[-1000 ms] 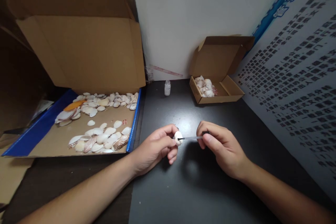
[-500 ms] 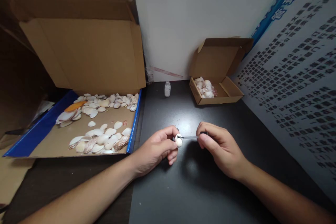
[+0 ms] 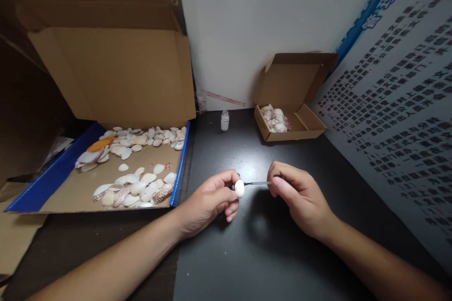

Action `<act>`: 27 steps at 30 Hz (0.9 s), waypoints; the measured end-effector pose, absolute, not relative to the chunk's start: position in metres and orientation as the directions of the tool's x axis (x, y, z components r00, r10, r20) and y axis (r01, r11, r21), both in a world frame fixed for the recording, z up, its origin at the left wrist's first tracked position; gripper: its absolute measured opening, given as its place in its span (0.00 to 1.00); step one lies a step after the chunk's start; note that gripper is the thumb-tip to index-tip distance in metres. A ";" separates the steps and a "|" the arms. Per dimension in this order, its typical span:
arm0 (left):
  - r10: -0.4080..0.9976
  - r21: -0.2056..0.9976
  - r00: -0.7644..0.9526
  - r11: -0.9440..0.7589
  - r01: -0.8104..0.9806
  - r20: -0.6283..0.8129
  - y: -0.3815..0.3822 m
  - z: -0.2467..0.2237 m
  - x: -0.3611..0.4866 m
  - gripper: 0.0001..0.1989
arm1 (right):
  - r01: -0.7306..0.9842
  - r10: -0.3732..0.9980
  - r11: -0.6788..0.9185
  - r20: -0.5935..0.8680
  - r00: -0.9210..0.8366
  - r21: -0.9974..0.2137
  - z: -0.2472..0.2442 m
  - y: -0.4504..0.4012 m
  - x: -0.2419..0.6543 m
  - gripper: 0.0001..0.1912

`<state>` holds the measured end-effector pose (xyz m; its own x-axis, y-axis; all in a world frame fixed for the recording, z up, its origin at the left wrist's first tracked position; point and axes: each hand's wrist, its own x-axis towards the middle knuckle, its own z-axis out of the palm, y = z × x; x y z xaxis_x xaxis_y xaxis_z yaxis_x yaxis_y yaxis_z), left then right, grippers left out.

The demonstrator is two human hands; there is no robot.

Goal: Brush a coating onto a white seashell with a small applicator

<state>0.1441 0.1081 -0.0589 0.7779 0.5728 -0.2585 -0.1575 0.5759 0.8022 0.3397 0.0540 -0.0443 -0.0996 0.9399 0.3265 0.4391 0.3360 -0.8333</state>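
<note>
Between thumb and fingers, my left hand [image 3: 215, 197] pinches a small white seashell [image 3: 239, 189] above the dark tabletop. My right hand [image 3: 298, 195] is closed round the dark end of a thin brush [image 3: 259, 183], which points left toward the shell. The brush tip is right by the shell's upper right edge; whether it touches, I cannot tell. A small clear glass bottle [image 3: 225, 121], uncapped and holding something whitish, stands upright on the table beyond my hands.
At left, a large open cardboard box [image 3: 181, 164] with blue sides holds many seashells and an orange piece [image 3: 101, 144]. A smaller open cardboard box [image 3: 296, 135] with white shells stands at the back right. A white wall and a printed poster [image 3: 395, 117] border the table.
The brush in my right hand has drawn slightly right, away from the shell's face. My left hand has tilted the shell a little. The bottle and boxes stay put.
</note>
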 end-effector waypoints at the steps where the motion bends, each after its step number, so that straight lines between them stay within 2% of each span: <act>1: 0.573 0.802 0.778 0.576 -0.158 -0.259 0.108 -0.059 0.144 0.08 | 0.419 0.937 0.346 0.330 -0.112 -0.840 -0.045 0.054 0.340 0.17; 5: 0.570 0.801 0.782 0.577 -0.160 -0.254 0.108 -0.060 0.144 0.07 | 0.409 0.932 0.361 0.316 -0.176 -0.838 -0.045 0.057 0.339 0.16; 9: 0.567 0.787 0.786 0.590 -0.179 -0.247 0.109 -0.059 0.144 0.07 | 0.459 0.943 0.328 0.312 -0.114 -0.826 -0.045 0.057 0.339 0.17; 15: 0.570 0.782 0.781 0.597 -0.180 -0.255 0.109 -0.058 0.144 0.05 | 0.381 0.933 0.360 0.323 -0.159 -0.851 -0.045 0.055 0.340 0.16; 21: 0.573 0.769 0.779 0.609 -0.197 -0.255 0.109 -0.059 0.144 0.04 | 0.479 0.942 0.328 0.317 -0.106 -0.814 -0.044 0.057 0.338 0.17; 27: 0.586 0.758 0.763 0.619 -0.204 -0.273 0.111 -0.058 0.144 0.04 | 0.388 0.942 0.337 0.306 -0.141 -0.858 -0.046 0.056 0.339 0.17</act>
